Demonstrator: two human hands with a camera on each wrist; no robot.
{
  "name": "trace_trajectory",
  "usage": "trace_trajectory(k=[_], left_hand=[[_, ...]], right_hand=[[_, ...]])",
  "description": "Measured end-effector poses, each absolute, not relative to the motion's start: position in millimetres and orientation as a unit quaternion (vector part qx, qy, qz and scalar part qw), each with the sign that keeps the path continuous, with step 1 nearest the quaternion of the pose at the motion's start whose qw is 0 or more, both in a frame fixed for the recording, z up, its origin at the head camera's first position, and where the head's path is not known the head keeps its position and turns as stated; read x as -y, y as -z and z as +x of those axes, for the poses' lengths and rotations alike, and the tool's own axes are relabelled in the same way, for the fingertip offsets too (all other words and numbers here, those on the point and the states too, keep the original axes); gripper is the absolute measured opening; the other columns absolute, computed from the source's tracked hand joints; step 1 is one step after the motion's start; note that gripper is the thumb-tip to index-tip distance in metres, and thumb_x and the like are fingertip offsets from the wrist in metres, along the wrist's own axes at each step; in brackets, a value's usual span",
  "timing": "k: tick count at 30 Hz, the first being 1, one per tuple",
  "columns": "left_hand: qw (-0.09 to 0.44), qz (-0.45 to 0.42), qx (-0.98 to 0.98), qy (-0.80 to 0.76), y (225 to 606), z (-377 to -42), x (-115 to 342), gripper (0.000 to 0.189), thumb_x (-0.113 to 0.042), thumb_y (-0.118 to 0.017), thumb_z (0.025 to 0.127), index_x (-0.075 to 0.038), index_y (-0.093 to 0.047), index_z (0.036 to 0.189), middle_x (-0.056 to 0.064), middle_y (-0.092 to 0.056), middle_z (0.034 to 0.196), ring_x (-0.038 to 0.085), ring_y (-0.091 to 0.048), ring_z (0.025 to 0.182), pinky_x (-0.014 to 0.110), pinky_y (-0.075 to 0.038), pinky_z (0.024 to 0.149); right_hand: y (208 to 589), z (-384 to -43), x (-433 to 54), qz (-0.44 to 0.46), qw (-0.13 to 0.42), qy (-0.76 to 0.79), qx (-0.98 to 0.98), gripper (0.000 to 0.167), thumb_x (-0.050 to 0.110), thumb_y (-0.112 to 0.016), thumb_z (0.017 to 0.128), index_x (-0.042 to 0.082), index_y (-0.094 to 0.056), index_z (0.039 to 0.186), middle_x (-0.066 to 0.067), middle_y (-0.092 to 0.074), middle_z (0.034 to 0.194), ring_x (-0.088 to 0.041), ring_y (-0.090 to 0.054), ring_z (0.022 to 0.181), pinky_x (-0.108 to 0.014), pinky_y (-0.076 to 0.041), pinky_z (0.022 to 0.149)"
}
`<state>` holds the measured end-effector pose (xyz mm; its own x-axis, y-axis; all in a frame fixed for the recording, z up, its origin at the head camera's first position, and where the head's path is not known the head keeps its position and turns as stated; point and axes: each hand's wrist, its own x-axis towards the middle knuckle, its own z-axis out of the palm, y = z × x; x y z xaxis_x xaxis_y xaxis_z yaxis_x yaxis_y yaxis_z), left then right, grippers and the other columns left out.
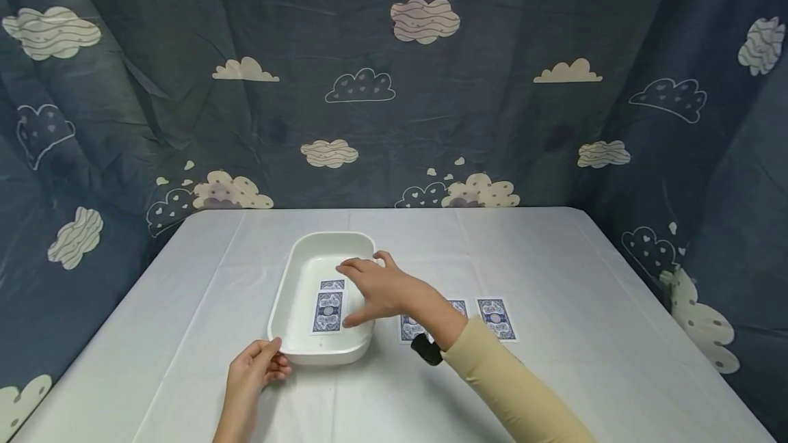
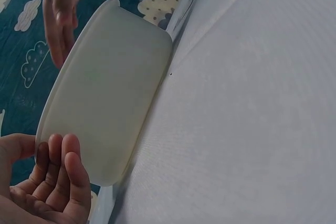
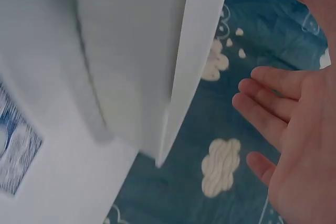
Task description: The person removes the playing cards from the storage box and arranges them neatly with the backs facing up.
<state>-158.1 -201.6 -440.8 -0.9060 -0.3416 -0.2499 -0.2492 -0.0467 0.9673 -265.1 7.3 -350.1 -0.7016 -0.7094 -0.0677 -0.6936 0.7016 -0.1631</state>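
Note:
A white plastic tub (image 1: 289, 279) with rounded corners stands on the table. My left hand (image 1: 254, 364) pinches its near left corner, thumb on the rim and fingers curled against the outer wall, as the left wrist view also shows with the tub's side (image 2: 105, 87). Inside the tub lies a blue-backed playing card (image 1: 327, 312); a narrower strip of the same pattern (image 1: 332, 285) shows just beyond it. Over the tub's right side hovers my right hand (image 1: 382, 289), thumb and fingers spread, holding nothing. In the right wrist view its fingers (image 3: 268, 111) are apart from the rim.
Right of the tub, more blue-backed cards lie face down on the white tablecloth (image 1: 585, 333): one at the far right (image 1: 496, 318) and others partly behind my right forearm (image 1: 409, 330). A dark cloud-patterned curtain (image 1: 369, 122) hangs behind and beside the table.

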Motion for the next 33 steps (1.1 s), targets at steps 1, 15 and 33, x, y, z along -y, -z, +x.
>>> trace_trajectory(k=[1, 15, 33], left_hand=[[0.035, 0.212, 0.689, 0.692, 441, -158, 202, 0.025, -0.021, -0.054, 0.091, 0.003, -0.052, 0.086, -0.004, -0.057, 0.062, 0.009, -0.058, 0.056, 0.02, -0.051, 0.056], [0.039, 0.209, 0.69, 0.692, 441, -158, 202, 0.024, -0.022, -0.054, 0.09, 0.002, -0.053, 0.085, -0.004, -0.057, 0.062, 0.008, -0.058, 0.055, 0.02, -0.051, 0.055], [0.042, 0.218, 0.69, 0.688, 440, -159, 202, 0.022, -0.019, -0.054, 0.09, 0.002, -0.053, 0.084, -0.003, -0.057, 0.062, 0.009, -0.058, 0.054, 0.02, -0.051, 0.054]], right_hand=[[351, -265, -2, -0.382, 0.063, 0.056, -0.92, 0.086, 0.056, -0.066, 0.071, 0.015, -0.033, 0.139, 0.0, -0.038, 0.143, -0.012, -0.034, 0.132, -0.045, -0.017, 0.11], [389, -275, 43, -0.333, 0.113, -0.068, -0.934, 0.089, 0.065, -0.063, 0.069, 0.016, -0.036, 0.138, 0.004, -0.04, 0.141, -0.011, -0.042, 0.126, -0.041, -0.019, 0.112], [405, -291, 59, -0.313, 0.133, -0.101, -0.935, 0.089, 0.063, -0.069, 0.064, 0.014, -0.042, 0.133, -0.001, -0.045, 0.133, -0.012, -0.047, 0.119, -0.04, -0.019, 0.113]])
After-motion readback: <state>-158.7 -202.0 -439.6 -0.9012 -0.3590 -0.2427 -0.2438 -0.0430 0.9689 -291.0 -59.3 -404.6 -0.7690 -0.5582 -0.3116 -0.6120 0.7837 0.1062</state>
